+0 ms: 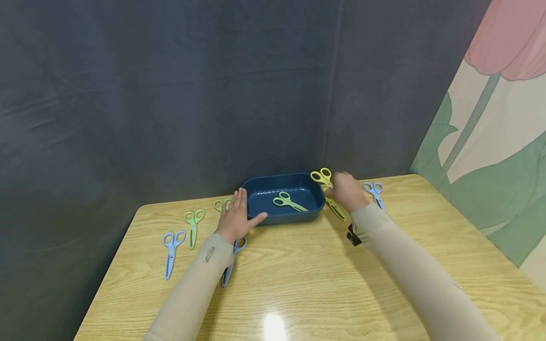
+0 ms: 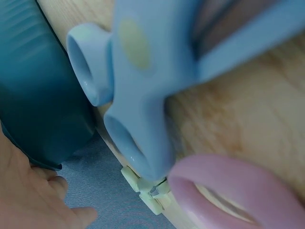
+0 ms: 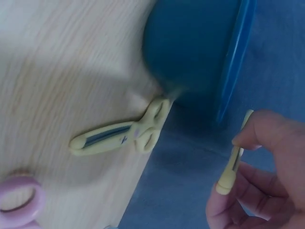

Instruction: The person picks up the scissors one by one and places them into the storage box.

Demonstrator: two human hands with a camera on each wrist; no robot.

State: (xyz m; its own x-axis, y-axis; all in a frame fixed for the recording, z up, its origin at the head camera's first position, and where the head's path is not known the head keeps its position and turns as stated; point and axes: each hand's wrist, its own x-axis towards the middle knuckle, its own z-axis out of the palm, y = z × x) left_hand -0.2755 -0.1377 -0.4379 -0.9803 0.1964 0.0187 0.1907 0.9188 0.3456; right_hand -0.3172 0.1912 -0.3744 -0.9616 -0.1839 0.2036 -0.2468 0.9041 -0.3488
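Note:
A blue plastic bin (image 1: 283,219) stands at the table's back edge with green scissors (image 1: 289,202) lying inside. My left hand (image 1: 233,220) rests against its left end, fingers straight and thumb along the front rim. Yellow scissors (image 1: 327,183) are pinched in my right hand (image 1: 347,192), raised beside the bin's right rim with the handle loops uppermost. In the right wrist view, thumb and fingers grip these scissors by the blade end (image 3: 227,181). Another yellow pair (image 1: 336,210) lies on the table below that hand. Blue scissors (image 1: 229,272) lie partly hidden under my left wrist.
Left of the bin lie green scissors (image 1: 193,232), blue scissors (image 1: 170,255) and a green pair (image 1: 219,205) partly behind my left hand. Blue scissors (image 1: 375,191) lie at the right. Pink handles (image 2: 219,167) show in both wrist views. A dark curtain (image 1: 170,94) hangs behind the table.

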